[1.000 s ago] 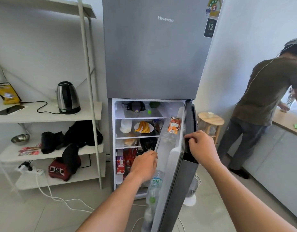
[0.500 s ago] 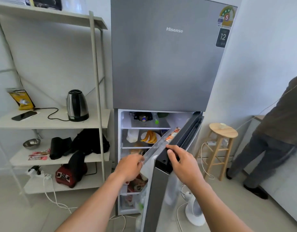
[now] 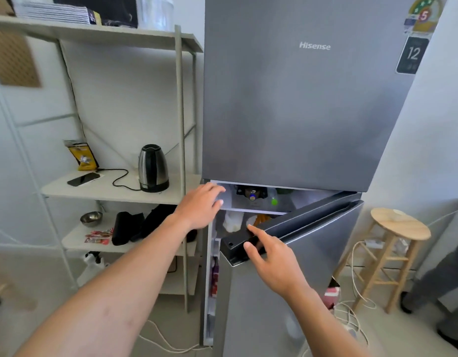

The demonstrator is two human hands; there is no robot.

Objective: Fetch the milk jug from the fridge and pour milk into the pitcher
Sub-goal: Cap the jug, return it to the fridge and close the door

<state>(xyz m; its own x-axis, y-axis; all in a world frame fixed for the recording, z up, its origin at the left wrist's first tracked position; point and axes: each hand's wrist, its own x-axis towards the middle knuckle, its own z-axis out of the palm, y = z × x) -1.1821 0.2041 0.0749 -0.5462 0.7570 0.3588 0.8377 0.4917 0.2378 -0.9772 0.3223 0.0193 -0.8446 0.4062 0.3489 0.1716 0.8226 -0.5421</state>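
The grey fridge point(image 3: 300, 104) has its lower door point(image 3: 295, 279) swung most of the way shut, leaving a narrow gap on the left. Through the gap a white jug-like container point(image 3: 232, 221) stands on the second shelf, partly hidden by the door. My left hand point(image 3: 199, 208) is open and empty, with its fingers at the upper left corner of the lower compartment. My right hand point(image 3: 273, 264) is open with fingers spread, its fingertips on the door's top edge. No pitcher is in view.
A shelf unit point(image 3: 114, 190) stands left of the fridge with a kettle point(image 3: 153, 168), a phone point(image 3: 83, 179) and a steel bowl point(image 3: 91, 218). A wooden stool point(image 3: 399, 225) and floor cables point(image 3: 351, 313) lie to the right. Another person's legs point(image 3: 444, 287) are at the right edge.
The lower door has swung further toward shut. My left hand came out of the fridge and rose to the frame's corner. My right hand loosened from gripping the door top to spread fingers.
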